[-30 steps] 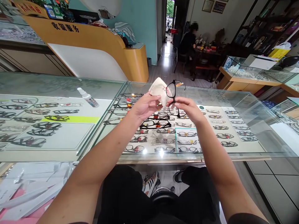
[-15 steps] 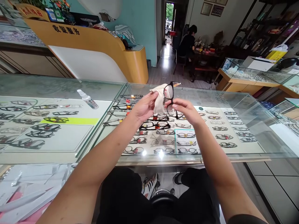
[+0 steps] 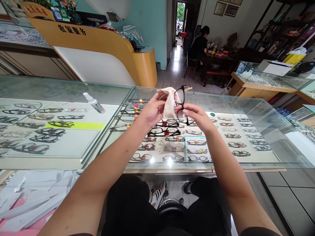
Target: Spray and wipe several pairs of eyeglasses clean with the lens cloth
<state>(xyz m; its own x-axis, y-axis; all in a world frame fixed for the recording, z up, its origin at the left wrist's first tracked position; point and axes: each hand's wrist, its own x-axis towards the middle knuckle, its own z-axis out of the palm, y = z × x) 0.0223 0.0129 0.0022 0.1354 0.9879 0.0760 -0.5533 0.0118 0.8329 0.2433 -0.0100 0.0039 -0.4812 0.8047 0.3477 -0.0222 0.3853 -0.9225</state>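
Note:
My left hand (image 3: pixel 154 109) pinches a cream cleaning cloth (image 3: pixel 169 105) with a zigzag edge, which hangs down beside the lenses. Just right of it, my right hand (image 3: pixel 196 114) grips a pair of black-framed eyeglasses (image 3: pixel 183 98) near the bridge and lower lens. The eyeglasses are turned on end, one lens above the other, and the upper lens looks speckled. Whether the cloth touches the lenses I cannot tell. Both hands are above the glass display case (image 3: pixel 157 167). On the glass to the left lies a white spray bottle (image 3: pixel 94 103).
Rows of eyeglass frames (image 3: pixel 173 149) fill the case below. Plastic-wrapped packets (image 3: pixel 36 196) lie at lower left. A wooden cashier counter (image 3: pixel 145 65) stands beyond the case, and a person (image 3: pixel 199 46) sits at a table (image 3: pixel 219 57) farther back. More showcases (image 3: pixel 265 87) stand at right.
The cloth in my left hand has shifted slightly and now hangs more spread out, its top edge folded over my fingers. The eyeglasses stay almost in place in my right hand.

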